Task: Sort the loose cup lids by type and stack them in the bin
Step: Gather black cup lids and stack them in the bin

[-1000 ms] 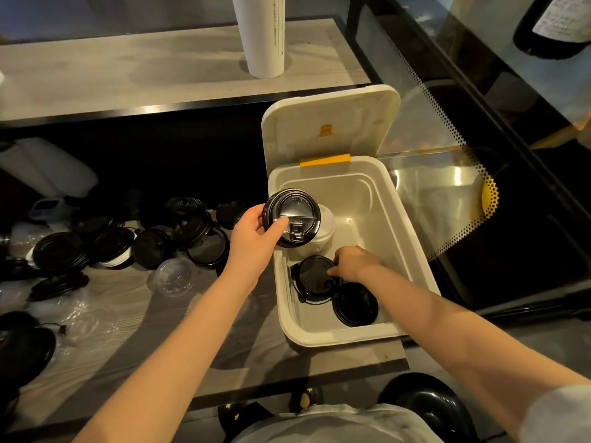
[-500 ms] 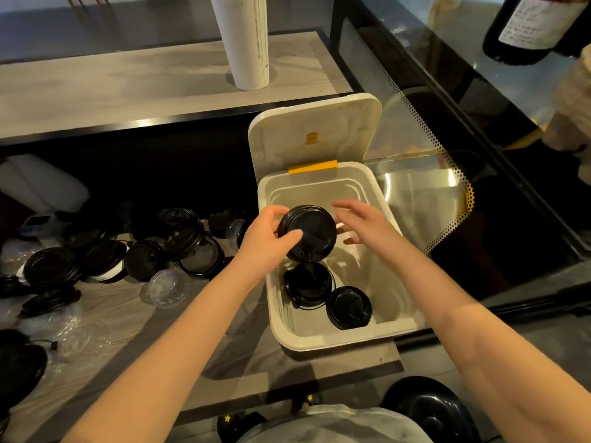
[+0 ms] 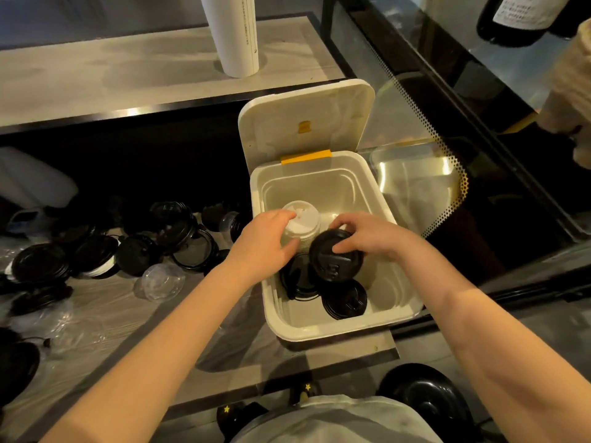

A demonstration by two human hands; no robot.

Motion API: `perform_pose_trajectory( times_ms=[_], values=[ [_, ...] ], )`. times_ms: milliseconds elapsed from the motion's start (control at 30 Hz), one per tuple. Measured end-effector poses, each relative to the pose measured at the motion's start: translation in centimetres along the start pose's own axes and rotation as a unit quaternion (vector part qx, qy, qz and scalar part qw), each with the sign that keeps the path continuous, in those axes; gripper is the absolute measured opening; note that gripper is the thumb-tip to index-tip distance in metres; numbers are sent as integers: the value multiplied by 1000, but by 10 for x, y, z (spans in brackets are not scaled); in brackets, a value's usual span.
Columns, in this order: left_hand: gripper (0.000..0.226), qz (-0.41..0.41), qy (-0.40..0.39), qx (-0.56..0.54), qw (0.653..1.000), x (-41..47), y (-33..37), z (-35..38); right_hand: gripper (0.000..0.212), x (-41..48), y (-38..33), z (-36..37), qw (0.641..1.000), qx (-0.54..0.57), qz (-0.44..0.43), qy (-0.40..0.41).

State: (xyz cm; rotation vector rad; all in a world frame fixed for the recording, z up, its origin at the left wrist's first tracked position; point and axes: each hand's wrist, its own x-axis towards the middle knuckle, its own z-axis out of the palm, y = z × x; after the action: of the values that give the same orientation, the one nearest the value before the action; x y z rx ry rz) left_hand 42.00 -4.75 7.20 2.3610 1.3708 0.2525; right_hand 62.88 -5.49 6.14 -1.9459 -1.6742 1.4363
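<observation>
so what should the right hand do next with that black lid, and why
Probably lower the black lid onto the black stack just below it: the right hand grips it over the bin, and the left hand holds the white stack.

Café service counter [image 3: 96, 75]: glass display case [image 3: 415, 100], tall sleeve of paper cups [image 3: 236, 36], scattered black takeaway lids [image 3: 41, 263].

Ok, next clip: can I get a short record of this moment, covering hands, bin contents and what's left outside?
left hand: grips the white lid stack inside the bin
right hand: holds a black lid over the bin
bin contents: two black lid stacks, plus the white one
bin cover: open, upright
left to sort: loose lids on the counter
</observation>
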Motion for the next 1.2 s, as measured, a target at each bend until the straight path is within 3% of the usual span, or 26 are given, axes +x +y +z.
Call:
perform_pose_trajectory(
  times_ms=[67, 133, 267, 367, 667, 900, 1200],
  values=[
    [40, 63, -47, 110, 991, 2, -5, 3, 41, 6, -4, 4, 986, -154, 35, -58],
    [32, 125, -137, 212, 959, 10, 1, 11, 45, 11, -11, 8, 955, -269, 58, -114],
    [34, 114, -362, 322, 867, 36, 18, 41, 52, 20, -18, 17, 909, -328, 117, -228],
    [37, 97, -427, 335, 834, 47, 12, 60, 51, 28, -9, 28, 899, -339, 125, -249],
    [40, 84, -449, 356, 815, 49, 1, 83, 55, 39, 14, 44, 890, -423, 87, -148],
    [43, 90, -449, 376, 806, 51, -3, 88, 47, 43, 11, 46, 866, -457, 107, -173],
    [45, 81, -450, 385, 802, 51, -1, 87, 48, 38, 10, 44, 890, -394, 121, -194]
  ],
)
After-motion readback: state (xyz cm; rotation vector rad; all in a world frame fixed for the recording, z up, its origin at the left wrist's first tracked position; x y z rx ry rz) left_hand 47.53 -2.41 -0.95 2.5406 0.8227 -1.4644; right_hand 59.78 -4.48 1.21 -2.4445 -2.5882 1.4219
